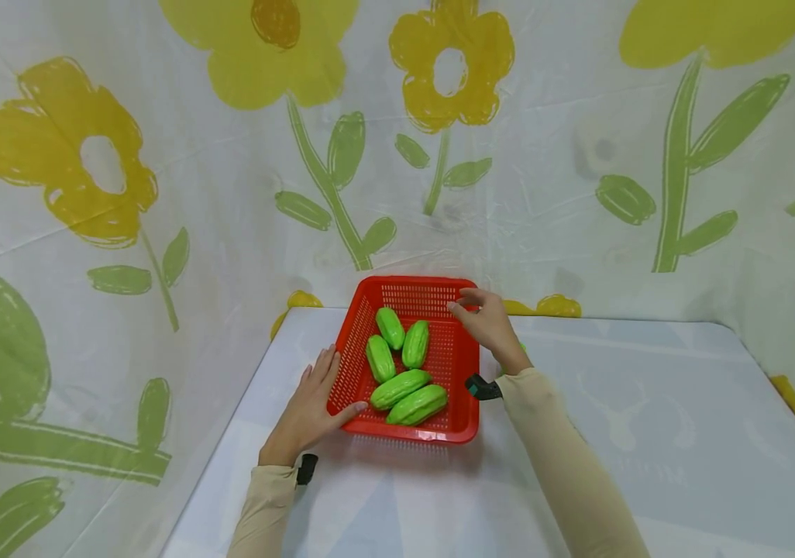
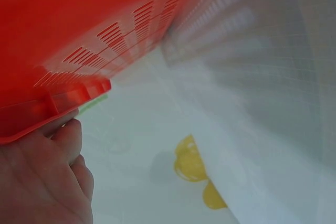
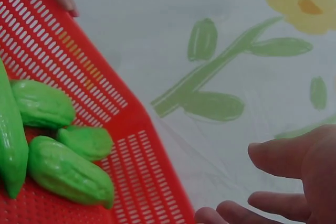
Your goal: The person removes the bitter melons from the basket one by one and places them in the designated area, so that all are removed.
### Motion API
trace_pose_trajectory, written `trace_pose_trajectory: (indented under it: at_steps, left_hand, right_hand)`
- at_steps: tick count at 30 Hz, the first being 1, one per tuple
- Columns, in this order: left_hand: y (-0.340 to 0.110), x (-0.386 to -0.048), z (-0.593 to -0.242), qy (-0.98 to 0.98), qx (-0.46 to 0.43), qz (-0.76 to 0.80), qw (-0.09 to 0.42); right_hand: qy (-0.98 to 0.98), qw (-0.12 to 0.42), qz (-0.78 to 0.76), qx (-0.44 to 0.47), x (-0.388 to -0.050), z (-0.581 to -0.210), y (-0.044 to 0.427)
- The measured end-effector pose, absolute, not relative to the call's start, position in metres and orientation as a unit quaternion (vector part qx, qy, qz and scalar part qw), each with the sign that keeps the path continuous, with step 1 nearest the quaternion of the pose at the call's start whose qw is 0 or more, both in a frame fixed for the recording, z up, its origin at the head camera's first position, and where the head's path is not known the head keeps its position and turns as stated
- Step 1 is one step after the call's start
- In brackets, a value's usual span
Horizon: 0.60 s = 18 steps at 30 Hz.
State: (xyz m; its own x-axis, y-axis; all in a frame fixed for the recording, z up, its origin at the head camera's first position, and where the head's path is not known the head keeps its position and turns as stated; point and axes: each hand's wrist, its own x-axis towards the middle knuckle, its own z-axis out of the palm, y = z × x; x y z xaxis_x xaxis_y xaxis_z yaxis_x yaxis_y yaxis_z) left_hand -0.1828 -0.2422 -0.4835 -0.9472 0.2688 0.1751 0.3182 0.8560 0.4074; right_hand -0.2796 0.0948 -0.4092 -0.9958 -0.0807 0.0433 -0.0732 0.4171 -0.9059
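A red perforated plastic basket stands on the table, its slotted side also filling the upper left of the left wrist view. Several bright green, ridged bitter melons lie inside it. My left hand grips the basket's left front corner, thumb over the rim. In the left wrist view, its fingers curl beneath the rim. Over the basket's back right edge hovers my right hand, holding nothing. Thumb and fingers are spread apart in the right wrist view. Behind the right wrist, a green thing is mostly hidden.
A pale table with faint printed patterns extends to the right of the basket. White cloth with yellow flowers and green leaves hangs behind and to the left. Dark wrist-worn devices sit at both cuffs.
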Motion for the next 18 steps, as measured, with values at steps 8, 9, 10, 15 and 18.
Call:
trace_pose_trajectory:
  at_steps: [8, 9, 10, 15, 18]
  left_hand:
    - [-0.243, -0.182, -0.484, -0.963, -0.152, -0.217, 0.056]
    - [-0.242, -0.183, -0.484, -0.963, -0.152, -0.217, 0.057]
    - [-0.242, -0.183, -0.484, -0.962, -0.152, -0.218, 0.056]
    - [-0.242, -0.184, -0.484, -0.963, -0.152, -0.219, 0.051]
    - [-0.242, -0.183, -0.483, -0.962, -0.151, -0.220, 0.049]
  right_hand:
    - [0.849, 0.013, -0.526, -0.059, -0.286, -0.413, 0.079]
    - [0.849, 0.016, -0.524, -0.058, -0.287, -0.414, 0.077]
    - [0.851, 0.017, -0.522, -0.059, -0.288, -0.415, 0.075]
    - [0.852, 0.021, -0.520, -0.058, -0.290, -0.420, 0.067]
    - [0.852, 0.023, -0.519, -0.059, -0.292, -0.425, 0.064]
